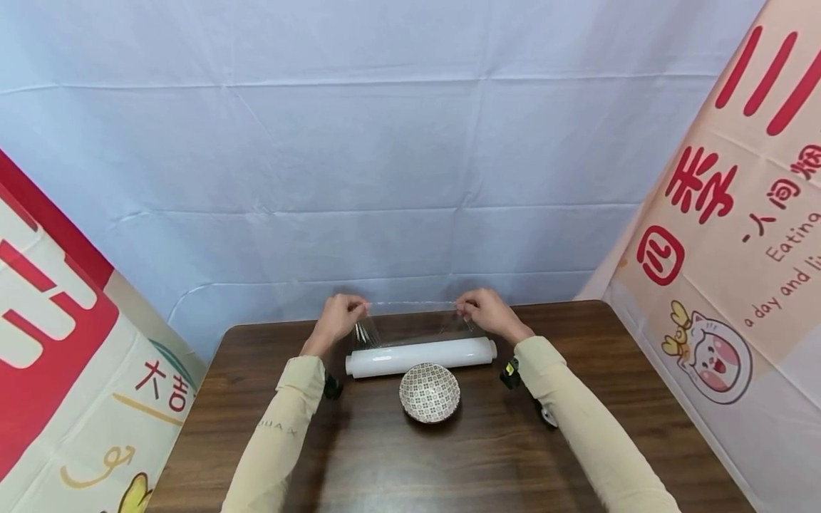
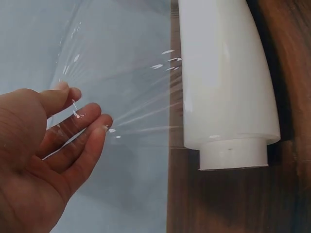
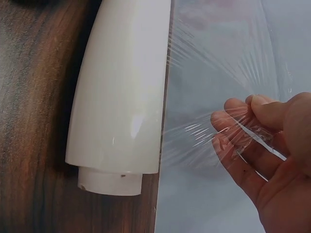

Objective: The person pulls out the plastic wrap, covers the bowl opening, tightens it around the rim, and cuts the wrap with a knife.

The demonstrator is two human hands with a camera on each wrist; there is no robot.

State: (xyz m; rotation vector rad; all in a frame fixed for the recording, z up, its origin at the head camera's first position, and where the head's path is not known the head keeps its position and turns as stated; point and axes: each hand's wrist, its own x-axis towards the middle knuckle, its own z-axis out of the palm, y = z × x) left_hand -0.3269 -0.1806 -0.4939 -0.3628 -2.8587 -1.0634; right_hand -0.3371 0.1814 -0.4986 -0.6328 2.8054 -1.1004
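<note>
A roll of plastic wrap (image 1: 420,357) lies crosswise on the table, its core end showing in both wrist views. From it a sheet of clear film (image 1: 410,324) stretches up toward the back. My left hand (image 1: 342,318) pinches the film's left corner between thumb and fingers; creases fan from the fingertips (image 2: 92,110) toward the roll. At the right corner, my right hand (image 1: 490,313) pinches the film the same way, and the plastic bunches under the thumb (image 3: 265,108). Just in front of the roll sits a small patterned bowl (image 1: 430,393).
The brown wooden table (image 1: 410,470) ends at a pale cloth backdrop (image 1: 359,178) right behind the hands. Printed cloths hang at both sides, a red and white one (image 1: 58,342) on the left. A small dark object (image 1: 546,415) shows partly beneath the right forearm.
</note>
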